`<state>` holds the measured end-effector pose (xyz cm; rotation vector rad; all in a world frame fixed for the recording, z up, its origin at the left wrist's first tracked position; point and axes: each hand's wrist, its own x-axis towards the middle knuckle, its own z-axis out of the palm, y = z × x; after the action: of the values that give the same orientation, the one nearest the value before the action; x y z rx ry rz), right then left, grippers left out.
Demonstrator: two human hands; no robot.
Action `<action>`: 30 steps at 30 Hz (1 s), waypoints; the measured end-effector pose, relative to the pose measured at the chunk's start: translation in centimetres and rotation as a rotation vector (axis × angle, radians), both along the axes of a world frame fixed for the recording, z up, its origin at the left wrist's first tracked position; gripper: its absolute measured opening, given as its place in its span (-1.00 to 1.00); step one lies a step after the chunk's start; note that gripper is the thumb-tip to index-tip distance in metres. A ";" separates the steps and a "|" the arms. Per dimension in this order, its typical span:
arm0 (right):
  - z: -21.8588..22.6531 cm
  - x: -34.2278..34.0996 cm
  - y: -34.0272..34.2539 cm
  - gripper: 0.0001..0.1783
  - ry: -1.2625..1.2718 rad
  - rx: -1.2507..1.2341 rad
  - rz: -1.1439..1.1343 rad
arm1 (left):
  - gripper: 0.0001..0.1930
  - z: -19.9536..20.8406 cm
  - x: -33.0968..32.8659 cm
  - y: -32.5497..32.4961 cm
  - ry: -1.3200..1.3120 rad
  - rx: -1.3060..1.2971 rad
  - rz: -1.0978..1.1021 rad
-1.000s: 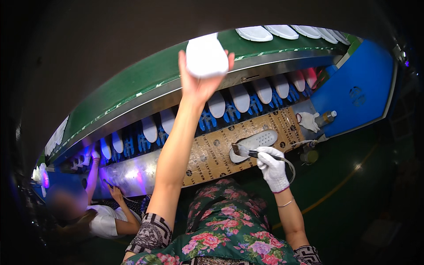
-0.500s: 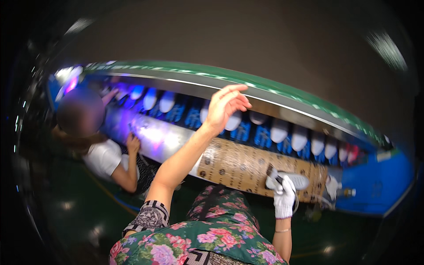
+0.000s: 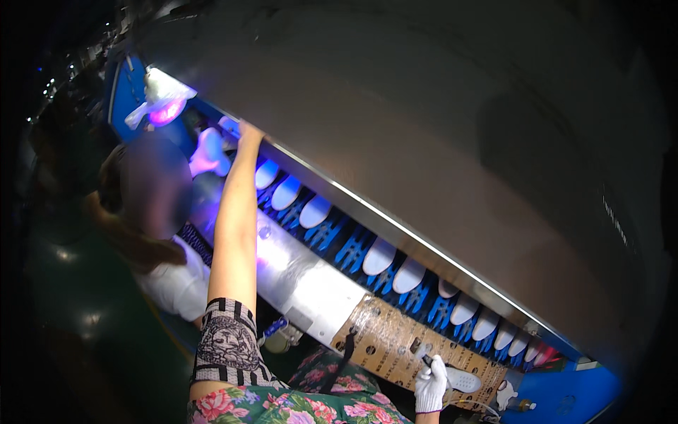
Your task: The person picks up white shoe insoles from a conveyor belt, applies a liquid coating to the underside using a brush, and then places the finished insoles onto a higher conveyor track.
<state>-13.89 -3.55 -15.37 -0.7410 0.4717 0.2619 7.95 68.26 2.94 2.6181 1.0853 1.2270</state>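
Observation:
My bare left hand (image 3: 250, 133) reaches far to the left, up at the edge of the large grey hood, by the violet-lit soles. Its fingers are mostly hidden there, so I cannot make out what they touch. In a white knit glove, my right hand (image 3: 431, 387) grips a small dark brush (image 3: 422, 353) above the cardboard-coloured, film-wrapped ledge (image 3: 381, 336). Beside the glove, a light grey shoe sole (image 3: 464, 380) lies on the ledge. A row of pale soles, one of them a white sole (image 3: 379, 256), stands on blue pronged holders (image 3: 351, 254).
A co-worker (image 3: 166, 283) in a white top is close on my left, near a pink-lit lamp (image 3: 167, 109) wrapped in white. The metal hood edge (image 3: 395, 226) runs above the row. Bare metal ledge (image 3: 314, 290) continues leftward. A blue end panel (image 3: 565, 396) stands at right.
My left arm has swung left, from over the middle of the row to the hood edge near the co-worker. The view has turned left. My right hand still grips the brush beside the grey sole.

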 end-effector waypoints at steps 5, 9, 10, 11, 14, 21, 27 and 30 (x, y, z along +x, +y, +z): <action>0.2 0.0 1.7 -0.75 0.025 -0.053 -0.044 | -0.50 -1.4 -0.4 0.7 -0.049 -0.079 -0.054; 1.4 0.2 3.3 -0.75 0.049 -0.013 -0.020 | -0.47 -1.4 -2.4 -3.9 -0.288 -0.122 -0.238; 1.0 0.3 3.3 -0.75 0.040 0.011 0.000 | -0.46 -1.3 -3.5 -5.8 -0.379 -0.184 -0.315; 0.5 0.3 3.3 -0.74 0.045 0.018 0.001 | -0.46 -1.0 -4.8 -7.6 -0.456 -0.231 -0.380; 1.9 0.1 3.6 -0.74 0.059 0.007 -0.034 | -0.43 -1.4 -8.1 -14.6 -0.675 -0.562 -0.636; 2.5 -0.3 1.2 -0.75 -0.072 0.032 -0.013 | -0.29 -6.2 -15.6 -28.5 -0.483 -1.488 -1.065; 6.0 -0.6 -2.2 -0.75 -0.142 0.094 -0.079 | -0.28 -13.4 -18.1 -37.6 -0.399 -2.211 -1.260; 10.2 -0.6 -3.4 -0.75 -0.216 0.102 -0.036 | -0.18 -13.7 -20.6 -45.0 -0.328 -2.125 -0.979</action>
<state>-14.49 -6.94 -5.21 -0.6518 0.2646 0.1691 -12.66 23.22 -10.77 0.7896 0.2797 -0.0882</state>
